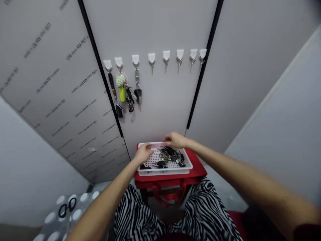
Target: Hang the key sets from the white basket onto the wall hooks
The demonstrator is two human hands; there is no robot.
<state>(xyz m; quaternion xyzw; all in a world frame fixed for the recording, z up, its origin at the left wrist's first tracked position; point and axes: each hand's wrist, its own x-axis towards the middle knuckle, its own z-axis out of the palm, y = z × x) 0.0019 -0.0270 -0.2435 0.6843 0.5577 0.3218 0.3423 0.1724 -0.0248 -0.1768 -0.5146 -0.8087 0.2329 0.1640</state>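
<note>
A white perforated plastic tray (164, 172) rests on a red stand (198, 167) in front of my knees. It holds a heap of dark keys and key fobs (172, 157). My left hand (143, 153) lies over the tray's left side, fingers bent down toward the bottom. My right hand (175, 140) hovers over the tray's far edge, fingers curled above the key heap. Whether either hand grips a key is hidden. On the wall above, a row of white hooks (151, 57) runs across; the three leftmost carry key bunches (125, 92).
Black vertical strips (202, 67) divide the grey wall panels. A dotted grey surface with black scissors (67, 207) lies at lower left. My legs in zebra-striped trousers (140, 217) flank the red stand. Several hooks on the right hang bare.
</note>
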